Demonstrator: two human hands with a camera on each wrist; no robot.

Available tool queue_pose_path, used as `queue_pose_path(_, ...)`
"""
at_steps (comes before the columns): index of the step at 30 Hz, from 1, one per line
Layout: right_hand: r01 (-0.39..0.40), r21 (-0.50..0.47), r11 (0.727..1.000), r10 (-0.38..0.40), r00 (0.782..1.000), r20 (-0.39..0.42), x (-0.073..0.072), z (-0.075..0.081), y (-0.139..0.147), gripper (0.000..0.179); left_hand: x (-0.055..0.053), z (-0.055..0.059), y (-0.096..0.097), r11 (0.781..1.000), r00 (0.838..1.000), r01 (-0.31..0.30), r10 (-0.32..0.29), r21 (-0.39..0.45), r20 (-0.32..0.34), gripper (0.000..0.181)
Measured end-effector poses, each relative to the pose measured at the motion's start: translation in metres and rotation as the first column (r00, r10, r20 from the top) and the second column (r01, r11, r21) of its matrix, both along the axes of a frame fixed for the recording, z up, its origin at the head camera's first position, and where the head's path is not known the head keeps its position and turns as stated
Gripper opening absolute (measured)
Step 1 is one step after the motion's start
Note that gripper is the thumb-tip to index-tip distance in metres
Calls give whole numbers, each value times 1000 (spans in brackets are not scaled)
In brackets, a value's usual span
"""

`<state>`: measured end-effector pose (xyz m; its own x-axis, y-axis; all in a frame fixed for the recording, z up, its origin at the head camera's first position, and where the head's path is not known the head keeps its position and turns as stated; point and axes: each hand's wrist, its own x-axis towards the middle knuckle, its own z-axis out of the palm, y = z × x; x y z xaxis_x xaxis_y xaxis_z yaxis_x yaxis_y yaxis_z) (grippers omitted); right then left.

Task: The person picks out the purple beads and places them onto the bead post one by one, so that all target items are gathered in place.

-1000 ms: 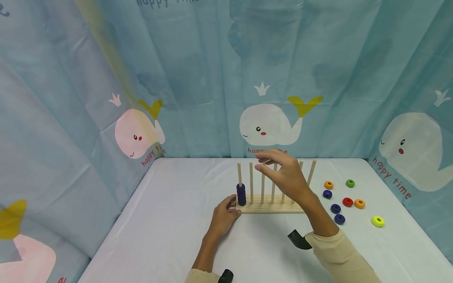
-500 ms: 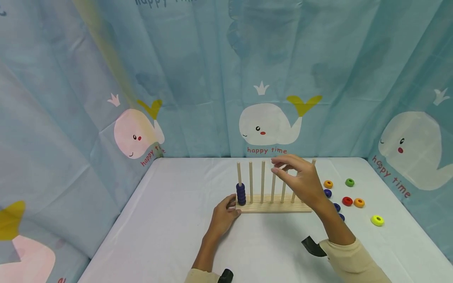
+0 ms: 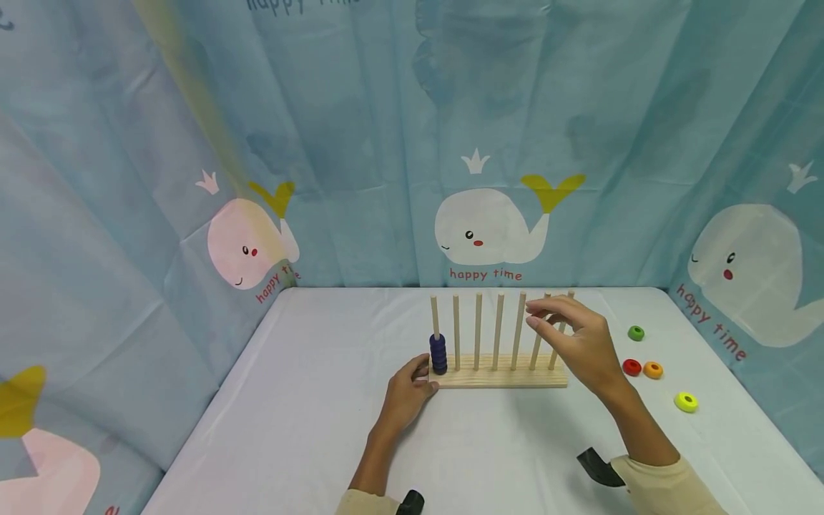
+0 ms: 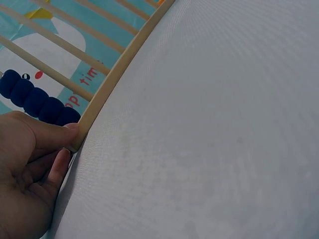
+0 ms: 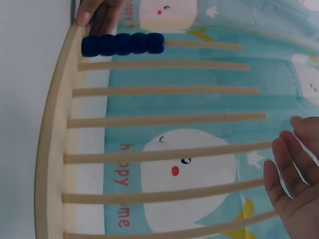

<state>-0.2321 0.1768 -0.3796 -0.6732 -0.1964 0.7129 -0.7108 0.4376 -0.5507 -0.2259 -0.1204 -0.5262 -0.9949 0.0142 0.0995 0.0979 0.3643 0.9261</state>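
A wooden abacus frame (image 3: 502, 380) with several upright pegs stands on the table. On its leftmost peg sits a stack of dark blue beads (image 3: 438, 354); the other pegs are bare. My left hand (image 3: 407, 393) grips the left end of the base, and the left wrist view shows the thumb and fingers of that hand (image 4: 25, 169) pinching its corner. Raised beside the tops of the right-hand pegs, my right hand (image 3: 579, 343) holds nothing. Its fingers are loosely bent, as the right wrist view shows of the hand (image 5: 301, 184).
Loose beads lie on the white table right of the abacus: green (image 3: 636, 333), red (image 3: 632, 367), orange (image 3: 653, 370) and yellow (image 3: 686, 402). The right hand and forearm cover others. A blue whale-print curtain (image 3: 360, 214) rises behind the table.
My right hand has moved rightward, from above the middle pegs to the right-hand pegs, and its arm now hides the blue beads and one orange bead. The left hand and abacus have stayed put.
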Motion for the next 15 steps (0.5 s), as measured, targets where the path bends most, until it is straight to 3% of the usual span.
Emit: queue_pose_path(15, 106, 17, 994, -107, 989, 97, 7, -21, 41, 30, 2, 0, -1, 1000, 1000, 6, -6, 7, 3, 59)
